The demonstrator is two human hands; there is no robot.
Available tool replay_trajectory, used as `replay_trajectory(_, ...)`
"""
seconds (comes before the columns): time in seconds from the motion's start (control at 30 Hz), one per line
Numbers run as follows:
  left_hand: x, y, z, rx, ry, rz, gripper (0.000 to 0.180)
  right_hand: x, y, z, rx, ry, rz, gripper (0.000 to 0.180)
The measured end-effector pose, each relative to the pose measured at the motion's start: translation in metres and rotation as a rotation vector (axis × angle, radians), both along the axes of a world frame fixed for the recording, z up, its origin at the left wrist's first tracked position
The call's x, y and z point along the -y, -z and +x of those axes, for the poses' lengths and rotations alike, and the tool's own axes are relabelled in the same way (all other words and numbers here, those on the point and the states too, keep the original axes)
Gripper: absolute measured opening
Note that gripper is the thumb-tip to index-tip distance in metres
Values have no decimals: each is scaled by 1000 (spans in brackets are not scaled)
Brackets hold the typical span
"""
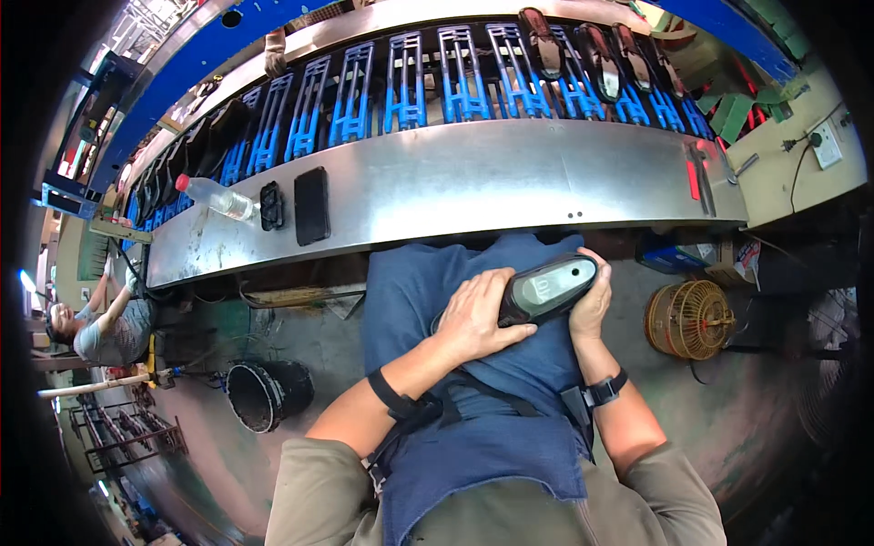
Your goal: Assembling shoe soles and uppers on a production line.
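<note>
Evidently work was mid-course: above the lap, two hands held one dark shoe (551,289), the left hand (478,314) closed round one end, the right hand (593,300) cupping the other. It was not yet set down; what was finished or left on it couldn't be told. Beyond, the tabletop (437,182) bore one bottle (223,198), one phone (311,206) and one small black case (271,206). Farther, at least four shoes (599,62) sat by numerous blue racks (407,82).

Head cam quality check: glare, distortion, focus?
Head view: bright glare on the long silver metal bench top, whose straight edges bow; corners fall to black; the black shoe-shaped piece with a grey-green face, between left hand and right hand, looks reasonably sharp.
</note>
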State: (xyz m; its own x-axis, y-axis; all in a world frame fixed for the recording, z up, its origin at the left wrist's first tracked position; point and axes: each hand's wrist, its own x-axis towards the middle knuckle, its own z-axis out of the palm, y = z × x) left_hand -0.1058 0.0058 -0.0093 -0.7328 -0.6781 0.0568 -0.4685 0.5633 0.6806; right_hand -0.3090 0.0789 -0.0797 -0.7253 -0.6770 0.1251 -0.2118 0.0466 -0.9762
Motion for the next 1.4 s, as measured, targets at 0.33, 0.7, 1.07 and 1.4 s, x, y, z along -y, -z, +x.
replay_trajectory(0.33, 140, -16, -11, -384, -432, 832, 72, 106, -85, -65, 159, -487, 116, 55)
replay_trajectory(0.7, 483, 80, 105, 111, -780, -179, 98, 461, 58, -243, -857, -86, 381, 78)
replay_trajectory(1.07, 259, -143, 31, 296, 313, 558, 80, 352, -41, -197, 394, -476, 421, 82)
replay_trajectory(1.4, 214, -279, -63, 220, 12, -96, 53, 128, -12, -79, -593, -164, 147, 59)
